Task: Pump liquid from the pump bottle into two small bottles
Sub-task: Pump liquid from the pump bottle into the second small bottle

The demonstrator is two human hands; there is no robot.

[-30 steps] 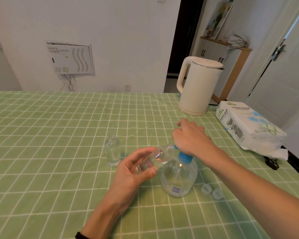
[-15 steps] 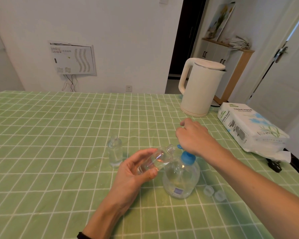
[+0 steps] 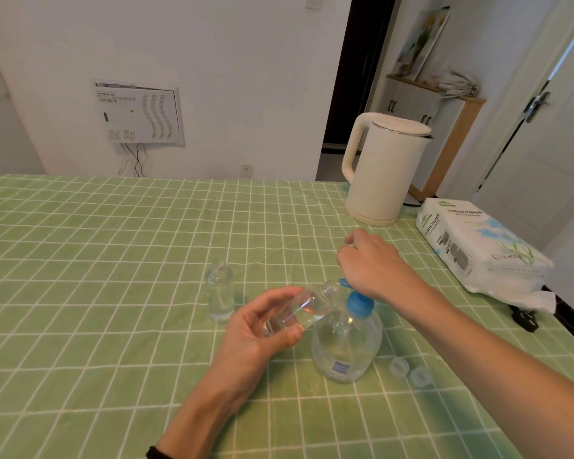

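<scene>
A clear round pump bottle [image 3: 345, 346] with a blue collar stands on the green checked tablecloth [image 3: 96, 276]. My right hand [image 3: 371, 263] lies on top of its pump head with fingers curled, hiding the head; only the blue nozzle tip shows. My left hand [image 3: 252, 329] holds a small clear bottle [image 3: 299, 309] tilted, its open mouth right at the nozzle. A second small clear bottle [image 3: 219, 293] stands upright and uncapped to the left, apart from both hands.
Two small clear caps [image 3: 397, 365] [image 3: 420, 376] lie right of the pump bottle. A cream kettle [image 3: 385, 173] stands at the back right. A tissue paper pack [image 3: 478, 246] sits near the table's right edge, with a black plug beside it.
My right hand has risen a little with the pump head, exposing more of the blue collar. The left hand keeps the small bottle at the nozzle.
</scene>
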